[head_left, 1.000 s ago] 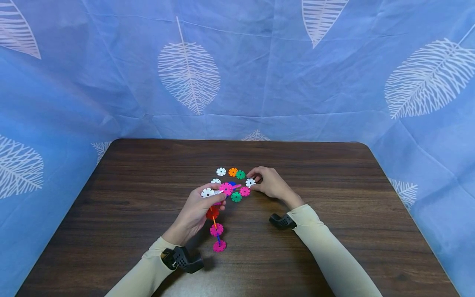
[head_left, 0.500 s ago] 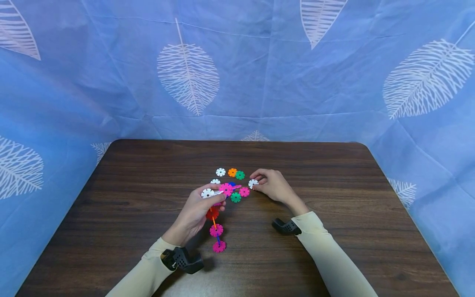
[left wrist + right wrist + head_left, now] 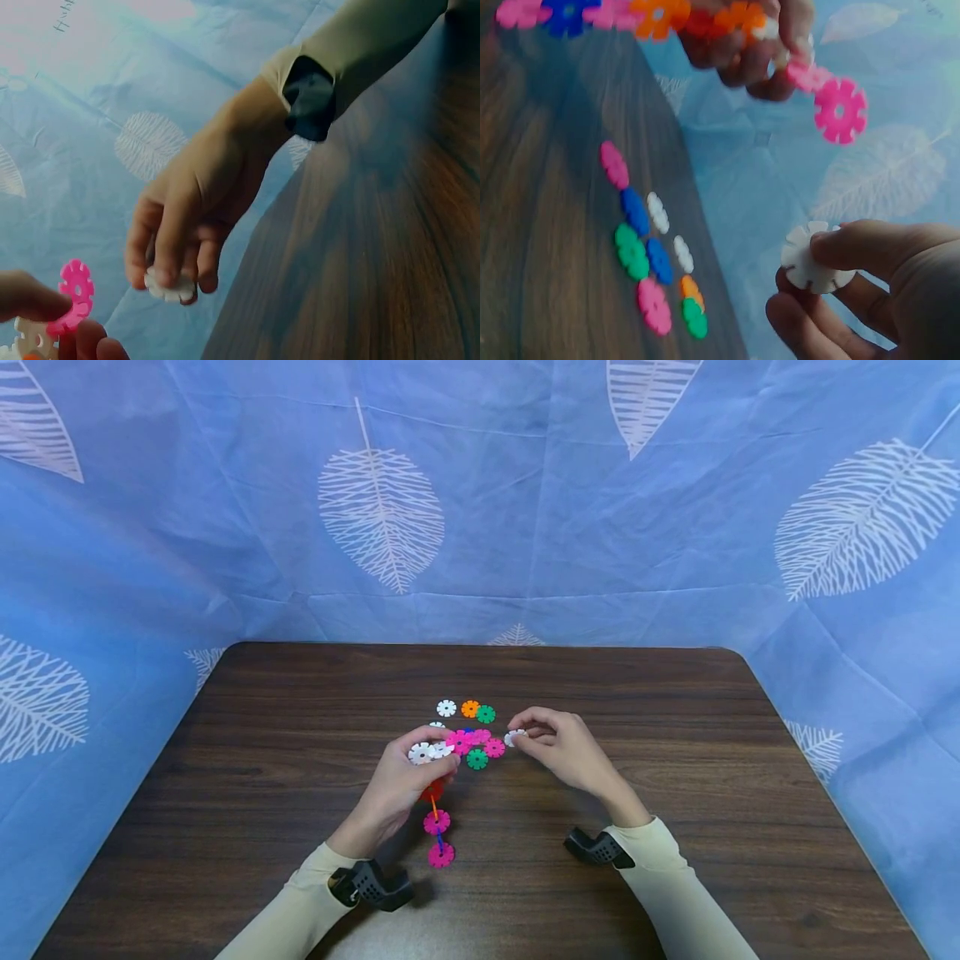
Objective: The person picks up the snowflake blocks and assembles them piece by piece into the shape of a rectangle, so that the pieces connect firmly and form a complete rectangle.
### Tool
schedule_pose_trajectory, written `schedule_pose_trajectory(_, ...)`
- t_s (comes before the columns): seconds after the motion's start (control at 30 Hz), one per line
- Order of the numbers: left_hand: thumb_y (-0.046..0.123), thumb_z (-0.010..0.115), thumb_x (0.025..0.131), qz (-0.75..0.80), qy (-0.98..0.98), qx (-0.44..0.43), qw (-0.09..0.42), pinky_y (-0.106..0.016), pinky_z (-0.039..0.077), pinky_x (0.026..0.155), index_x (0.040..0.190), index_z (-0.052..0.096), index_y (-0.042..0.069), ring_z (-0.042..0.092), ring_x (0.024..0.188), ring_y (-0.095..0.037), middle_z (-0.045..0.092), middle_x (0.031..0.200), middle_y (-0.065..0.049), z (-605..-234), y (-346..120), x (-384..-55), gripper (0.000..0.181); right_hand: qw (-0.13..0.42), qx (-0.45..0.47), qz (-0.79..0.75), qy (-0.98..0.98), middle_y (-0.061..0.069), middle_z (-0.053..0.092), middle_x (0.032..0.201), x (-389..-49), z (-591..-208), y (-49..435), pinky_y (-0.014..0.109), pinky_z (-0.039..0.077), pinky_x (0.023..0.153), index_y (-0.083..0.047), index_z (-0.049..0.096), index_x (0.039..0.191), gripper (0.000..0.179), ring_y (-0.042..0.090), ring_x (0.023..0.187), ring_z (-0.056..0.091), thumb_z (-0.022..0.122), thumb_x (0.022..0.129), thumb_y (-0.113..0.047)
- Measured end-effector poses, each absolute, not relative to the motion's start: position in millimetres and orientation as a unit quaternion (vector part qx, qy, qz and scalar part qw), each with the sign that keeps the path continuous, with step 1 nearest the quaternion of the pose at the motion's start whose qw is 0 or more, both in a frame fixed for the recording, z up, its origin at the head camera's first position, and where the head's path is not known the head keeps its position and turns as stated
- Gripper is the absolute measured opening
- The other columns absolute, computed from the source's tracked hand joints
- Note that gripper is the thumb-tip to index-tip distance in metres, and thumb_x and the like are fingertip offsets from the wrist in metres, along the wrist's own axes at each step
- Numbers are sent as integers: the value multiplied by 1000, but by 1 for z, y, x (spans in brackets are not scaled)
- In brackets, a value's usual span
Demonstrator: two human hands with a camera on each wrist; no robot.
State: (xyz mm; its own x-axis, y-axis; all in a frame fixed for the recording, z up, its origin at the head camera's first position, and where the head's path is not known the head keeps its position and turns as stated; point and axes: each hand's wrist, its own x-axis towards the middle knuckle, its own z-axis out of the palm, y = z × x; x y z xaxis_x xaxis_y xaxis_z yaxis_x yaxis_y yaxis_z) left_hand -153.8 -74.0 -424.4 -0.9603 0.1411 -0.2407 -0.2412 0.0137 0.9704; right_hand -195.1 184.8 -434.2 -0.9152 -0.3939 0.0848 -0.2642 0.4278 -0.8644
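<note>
My left hand [image 3: 393, 781] grips a chain of linked, notched plastic snowflake discs. White discs [image 3: 421, 752] show between its thumb and fingers, and a pink end disc [image 3: 840, 110] juts out to the right. Orange, red, pink and blue discs hang below the palm toward me, down to a pink disc [image 3: 441, 855]. To the right, my right hand [image 3: 577, 760] pinches a single white snowflake disc [image 3: 817, 257] between thumb and fingers. This disc is apart from the chain, with a gap between it and the pink end. Fingers hide part of the chain's middle.
Loose discs lie on the dark wooden table [image 3: 675, 710] beneath and beyond the hands: white [image 3: 446, 708], orange [image 3: 470, 708], green [image 3: 486, 714], pink [image 3: 494, 747] and several others. A blue leaf-patterned cloth [image 3: 480, 527] hangs behind the table.
My right hand has drawn the white disc slightly right and toward me, and tilted it. My left hand stays nearly in place, with the chain's pink end turned so its faces show more.
</note>
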Motion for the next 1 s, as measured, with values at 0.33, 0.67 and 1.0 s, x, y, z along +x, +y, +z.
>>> schedule_pose_trajectory(0.33,11,79,88,679,725,25,111,-36,58,77,120,69,9,64,92,-24,64,117,-11,-420,-78,-150,33,46,-241,-525,815,3,68,117,-173,-416,176,28,60,86,-13,72,118,21,21,102,72,70,98,-12)
schedule_pose_trajectory(0.67,15,79,89,635,766,68,79,-29,57,71,120,75,8,62,88,-22,73,114,-10,-414,-77,-145,32,51,-210,-551,806,9,71,116,-160,-402,168,29,61,83,-8,70,119,26,15,98,74,73,94,-8)
schedule_pose_trajectory(1.0,18,78,92,632,765,98,79,-26,53,67,120,76,9,58,86,-23,73,115,-8,-412,-77,-142,30,48,-202,-575,792,11,72,117,-154,-394,168,29,60,81,-8,71,121,25,15,99,76,71,97,-14)
